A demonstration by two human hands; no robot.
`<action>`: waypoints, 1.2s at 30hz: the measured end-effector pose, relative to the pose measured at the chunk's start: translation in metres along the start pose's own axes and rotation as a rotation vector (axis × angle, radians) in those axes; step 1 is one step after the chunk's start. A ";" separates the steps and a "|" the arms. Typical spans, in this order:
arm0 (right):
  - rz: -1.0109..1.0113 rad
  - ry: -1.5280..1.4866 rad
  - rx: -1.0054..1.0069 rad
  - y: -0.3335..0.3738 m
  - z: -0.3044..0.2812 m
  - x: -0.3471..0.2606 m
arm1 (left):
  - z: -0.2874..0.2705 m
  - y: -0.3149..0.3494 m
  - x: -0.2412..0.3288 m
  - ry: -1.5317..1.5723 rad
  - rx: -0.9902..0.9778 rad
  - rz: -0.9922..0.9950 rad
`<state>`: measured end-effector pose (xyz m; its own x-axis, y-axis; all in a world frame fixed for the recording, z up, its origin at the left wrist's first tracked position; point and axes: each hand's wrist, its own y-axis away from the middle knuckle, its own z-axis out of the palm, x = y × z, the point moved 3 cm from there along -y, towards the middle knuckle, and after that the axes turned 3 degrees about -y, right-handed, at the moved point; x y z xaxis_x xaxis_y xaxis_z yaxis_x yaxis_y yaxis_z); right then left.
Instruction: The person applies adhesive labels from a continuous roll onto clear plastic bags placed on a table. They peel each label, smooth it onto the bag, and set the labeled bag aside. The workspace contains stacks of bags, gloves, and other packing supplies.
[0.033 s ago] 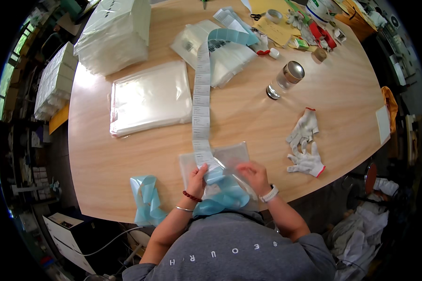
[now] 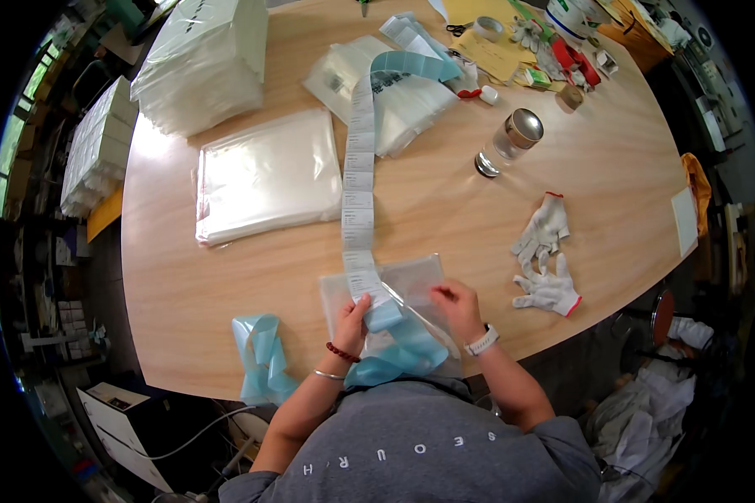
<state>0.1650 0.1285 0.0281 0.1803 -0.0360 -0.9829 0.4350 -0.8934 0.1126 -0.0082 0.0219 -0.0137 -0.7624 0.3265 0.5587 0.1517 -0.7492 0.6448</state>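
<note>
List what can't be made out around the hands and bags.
All in the head view:
Bare left hand: any fingers beneath the long white paper label strip are hidden by it.
Strip's print: too small to read.
Bare right hand: fingertips blurred; can't tell whether they hold anything.
Flat clear plastic bag: near edge hidden by glossy light-blue backing ribbon and grey shirt.
Tall whitish plastic-bag stack: cut off by top edge.

On our table (image 2: 445, 214), we have a bag stack (image 2: 268, 178) left of the label strip (image 2: 358, 180), a bottle (image 2: 509, 142) right, gloves (image 2: 550, 292) nearer us.
</note>
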 end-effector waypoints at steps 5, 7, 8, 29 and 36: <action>0.064 0.106 0.035 -0.025 -0.002 0.024 | -0.002 0.001 -0.001 -0.013 -0.051 0.013; 0.031 0.155 0.032 -0.028 0.002 0.025 | -0.002 0.001 -0.001 -0.009 -0.044 0.024; -0.001 0.217 0.023 -0.029 0.004 0.025 | -0.002 0.001 -0.002 -0.013 -0.046 0.018; -0.429 0.694 -0.008 -0.049 -0.008 -0.008 | -0.006 0.003 -0.004 -0.043 -0.067 0.025; -0.396 0.353 -0.114 -0.006 0.017 -0.028 | 0.017 0.025 0.024 0.048 -0.222 0.114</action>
<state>0.1424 0.1270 0.0524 0.2604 0.4639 -0.8468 0.6190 -0.7533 -0.2223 -0.0119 0.0208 0.0245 -0.7777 0.2088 0.5929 0.1011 -0.8894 0.4458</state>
